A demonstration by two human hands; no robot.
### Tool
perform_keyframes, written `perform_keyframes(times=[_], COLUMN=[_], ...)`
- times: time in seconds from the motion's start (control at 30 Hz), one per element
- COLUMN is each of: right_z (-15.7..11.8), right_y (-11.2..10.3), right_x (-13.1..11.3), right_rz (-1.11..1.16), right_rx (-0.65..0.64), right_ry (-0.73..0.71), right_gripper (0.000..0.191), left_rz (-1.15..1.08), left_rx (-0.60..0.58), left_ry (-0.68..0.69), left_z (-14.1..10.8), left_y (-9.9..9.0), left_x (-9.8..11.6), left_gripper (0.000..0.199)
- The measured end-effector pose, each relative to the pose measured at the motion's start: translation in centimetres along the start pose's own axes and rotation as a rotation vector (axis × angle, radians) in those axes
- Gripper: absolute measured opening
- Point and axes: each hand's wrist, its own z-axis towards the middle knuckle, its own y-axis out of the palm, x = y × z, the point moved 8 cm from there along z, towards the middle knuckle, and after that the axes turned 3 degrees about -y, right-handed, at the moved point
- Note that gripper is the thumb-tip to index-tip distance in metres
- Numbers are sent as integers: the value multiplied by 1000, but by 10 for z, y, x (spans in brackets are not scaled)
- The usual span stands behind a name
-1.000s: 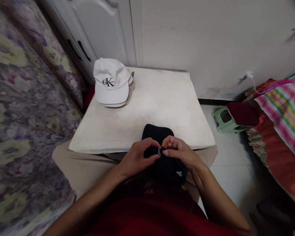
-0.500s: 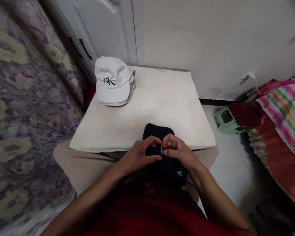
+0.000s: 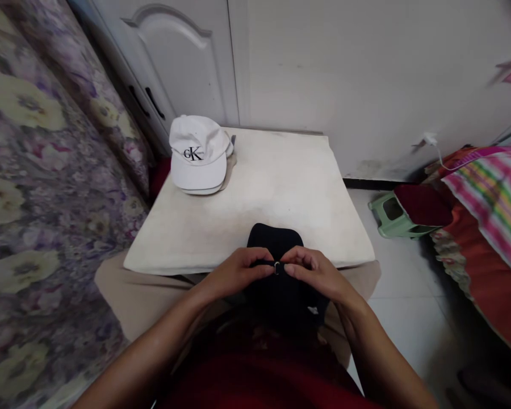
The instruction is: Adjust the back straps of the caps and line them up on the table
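A black baseball cap (image 3: 276, 298) rests in my lap, its upper part lying over the near edge of the white table. My left hand (image 3: 242, 270) pinches the cap's strap to the left of a small metal buckle (image 3: 276, 268). On the buckle's other side, my right hand (image 3: 317, 271) pinches the strap between thumb and fingers. The buckle shows in the narrow gap between both sets of fingertips. A small white mark sits low on the cap's right side. The strap ends are hidden by my fingers.
White caps (image 3: 200, 153) with black letters on the top one sit stacked at the white table's (image 3: 281, 187) far left, a beige brim beneath. A floral curtain (image 3: 46, 227) hangs left. A green stool (image 3: 394, 213) and a bed (image 3: 489, 250) stand right; a wall and cabinet door lie behind.
Both hands have shifted on the strap and now pinch it closely on either side of the buckle. My view has tilted slightly, so the table and white caps appear lower.
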Motion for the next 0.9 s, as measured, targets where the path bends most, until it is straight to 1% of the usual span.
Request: perform_keyframes(times=[0.13,0.33,0.47,0.57,0.7,0.8,0.9], right_z=[-2,4,5,5,6,7,6], right_y=[-1,-3,-2,-2,-3,-1,0], right_x=[4,5,2,0,-3,-7,-10], right_rz=[21,-66,-62,-60,-77,-87,-116], right_rx=[-40,10,24,23,36,29,34], right_ry=[29,-2,9,12,-18,-32,-45], right_gripper=[19,13,10,10,12,11,10], left_rz=[-28,-34,-44,-40,3,43,-8], left_rx=[-31,-63,-75,-71,-56,-33,-34], left_ry=[6,-17,-30,-30,-24,-22,-45], left_z=[-1,0,2,2,5,9,12], left_y=[-2,-1,-1,-2,-1,1,6], left_x=[4,2,-1,0,3,1,-3], left_gripper=[19,22,23,24,29,28,28])
